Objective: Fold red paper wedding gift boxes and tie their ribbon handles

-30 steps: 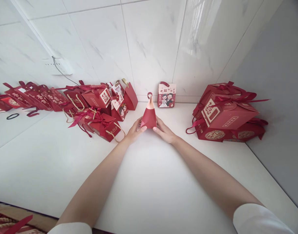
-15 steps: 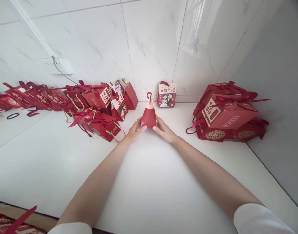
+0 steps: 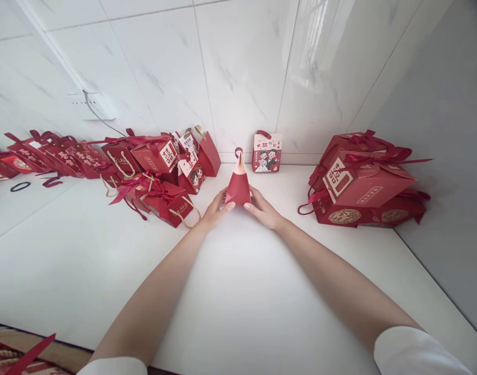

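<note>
A small red gift box (image 3: 238, 188) with a pale pink upper part and a red ribbon loop stands on the white table (image 3: 238, 291), its narrow side toward me. My left hand (image 3: 218, 209) grips its left side, and my right hand (image 3: 263, 209) grips the right side. Both thumbs rest near its lower front corners; the other fingers are partly hidden behind it. Just behind and to the right, a gift box with a cartoon couple (image 3: 267, 154) stands upright against the wall.
Several red gift boxes (image 3: 164, 200) with ribbons and rope handles crowd the left side along the tiled wall (image 3: 242, 67). On the right, more red boxes (image 3: 373, 179) are stacked by a grey panel (image 3: 437, 156). A black ring (image 3: 20, 186) lies far left. A cable (image 3: 101, 117) hangs from a socket.
</note>
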The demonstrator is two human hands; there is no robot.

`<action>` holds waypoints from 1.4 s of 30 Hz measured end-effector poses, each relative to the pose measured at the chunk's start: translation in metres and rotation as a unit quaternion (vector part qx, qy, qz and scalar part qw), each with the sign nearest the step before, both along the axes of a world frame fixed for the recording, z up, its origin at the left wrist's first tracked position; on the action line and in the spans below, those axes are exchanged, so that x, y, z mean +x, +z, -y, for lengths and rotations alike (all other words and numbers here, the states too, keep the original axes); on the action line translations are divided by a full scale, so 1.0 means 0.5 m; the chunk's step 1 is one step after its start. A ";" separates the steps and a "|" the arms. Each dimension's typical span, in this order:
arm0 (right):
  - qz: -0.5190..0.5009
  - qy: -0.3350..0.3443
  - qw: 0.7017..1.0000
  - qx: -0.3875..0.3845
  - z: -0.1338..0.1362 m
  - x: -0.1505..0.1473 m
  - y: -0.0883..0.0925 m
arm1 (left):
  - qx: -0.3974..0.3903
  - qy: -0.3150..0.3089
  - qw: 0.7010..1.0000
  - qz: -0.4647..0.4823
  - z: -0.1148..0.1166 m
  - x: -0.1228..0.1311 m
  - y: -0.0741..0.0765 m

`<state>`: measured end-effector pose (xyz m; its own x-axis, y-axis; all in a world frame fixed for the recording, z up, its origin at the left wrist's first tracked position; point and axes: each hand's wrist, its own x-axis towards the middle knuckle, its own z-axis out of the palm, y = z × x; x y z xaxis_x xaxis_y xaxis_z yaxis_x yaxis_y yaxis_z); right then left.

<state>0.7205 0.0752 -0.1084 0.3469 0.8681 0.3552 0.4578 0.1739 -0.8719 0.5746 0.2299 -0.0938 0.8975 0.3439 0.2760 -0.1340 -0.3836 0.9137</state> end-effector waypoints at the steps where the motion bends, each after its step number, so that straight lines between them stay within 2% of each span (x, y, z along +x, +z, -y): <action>1: 0.000 0.001 1.000 0.001 0.000 0.000 0.000 | 0.001 0.000 1.000 -0.001 0.000 0.000 0.000; 17: -0.014 0.012 1.000 0.016 0.001 -0.001 -0.001 | -0.008 -0.019 1.000 0.011 -0.003 0.001 -0.004; 28: -0.001 -0.004 1.000 0.018 0.004 -0.003 0.002 | 0.027 0.007 0.999 -0.018 -0.004 -0.004 -0.001; 33: 0.015 -0.043 0.998 0.045 0.006 -0.004 0.003 | 0.013 -0.027 1.000 -0.007 0.003 -0.007 0.005; 38: 0.072 -0.120 0.987 0.080 0.005 -0.005 0.006 | 0.012 0.039 0.998 -0.040 0.006 -0.007 0.004; 42: 0.147 -0.215 0.964 0.047 0.003 -0.012 0.008 | -0.012 0.063 0.997 -0.052 -0.004 -0.002 -0.004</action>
<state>0.7143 0.0735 -0.1042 0.5401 0.6257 0.5628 0.7302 -0.0160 -0.6830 0.5736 0.2320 -0.0956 0.8698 0.4615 0.1745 0.0094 -0.3691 0.9294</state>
